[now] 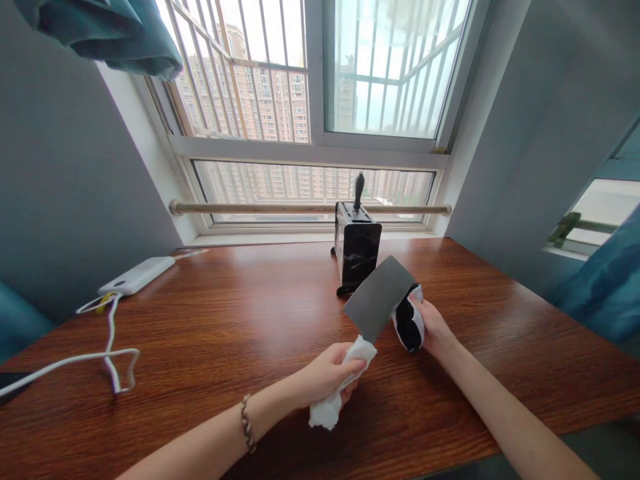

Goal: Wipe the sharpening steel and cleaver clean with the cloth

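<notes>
My right hand [434, 325] grips the black-and-white handle of a cleaver [379, 298], holding its broad grey blade tilted above the wooden table [225, 320]. My left hand [327, 375], with a bracelet on its wrist, is closed round a crumpled white tissue [336, 393]. The tissue's upper end touches the lower edge of the blade. Just behind the blade stands a black knife block [357, 250] with one black handle sticking up from its top.
A white power bank [136, 275] lies at the table's left rear, and its white cable [107, 347] loops toward the left edge. A barred window with a wooden rail [300, 209] runs behind the table. Blue fabric [607, 287] shows at the right.
</notes>
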### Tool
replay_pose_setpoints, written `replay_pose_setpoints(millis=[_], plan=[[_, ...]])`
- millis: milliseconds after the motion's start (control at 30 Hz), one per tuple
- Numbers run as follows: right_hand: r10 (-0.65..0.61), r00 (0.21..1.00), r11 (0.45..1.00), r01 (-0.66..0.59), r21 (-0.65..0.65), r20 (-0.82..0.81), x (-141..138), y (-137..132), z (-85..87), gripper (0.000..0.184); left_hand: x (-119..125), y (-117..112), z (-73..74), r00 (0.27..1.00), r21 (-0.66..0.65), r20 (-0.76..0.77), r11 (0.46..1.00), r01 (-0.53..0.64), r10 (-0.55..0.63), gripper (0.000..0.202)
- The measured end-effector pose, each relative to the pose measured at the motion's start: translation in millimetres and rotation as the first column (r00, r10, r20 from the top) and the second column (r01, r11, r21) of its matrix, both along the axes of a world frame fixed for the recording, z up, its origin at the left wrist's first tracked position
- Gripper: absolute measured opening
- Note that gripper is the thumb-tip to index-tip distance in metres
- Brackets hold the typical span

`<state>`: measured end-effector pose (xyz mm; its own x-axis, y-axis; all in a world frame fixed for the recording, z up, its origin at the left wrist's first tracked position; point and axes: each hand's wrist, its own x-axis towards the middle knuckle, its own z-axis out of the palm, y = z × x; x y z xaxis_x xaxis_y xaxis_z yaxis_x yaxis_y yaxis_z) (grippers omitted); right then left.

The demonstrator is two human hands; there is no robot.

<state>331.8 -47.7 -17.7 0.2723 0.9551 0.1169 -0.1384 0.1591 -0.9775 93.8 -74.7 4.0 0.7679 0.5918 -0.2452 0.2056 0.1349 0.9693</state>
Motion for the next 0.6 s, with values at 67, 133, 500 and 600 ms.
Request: replay_pose_setpoints(millis=[67, 133, 500, 600], plan=[[0.122, 0.991, 0.991, -0.124, -0.042, -0.048, -14.1, -8.6, 0.3, 0.036, 0.7, 1.3, 1.7, 0.999, 0.082, -0.021, 0.996, -0.033, 0.034, 0.025], [0.3, 0.943, 0.944, -0.316, -0.101, -0.14, -26.7, -16.4, -1.1, 0.033, 0.4, 3.6, 1.6, 0.998, 0.151, -0.04, 0.987, -0.05, 0.056, 0.021], [0.303, 0.908, 0.934, -0.343, -0.098, -0.29, -13.5, -12.3, -1.3, 0.025, -18.0, 20.3, -0.1, 0.958, 0.666, -0.187, 0.745, -0.04, 0.219, 0.01], [0.172, 0.966, 0.984, -0.179, -0.019, -0.194, 6.1, -2.9, 0.7, 0.03, -23.2, 26.7, 1.7, 0.94, 0.738, -0.235, 0.675, 0.008, 0.246, 0.011]])
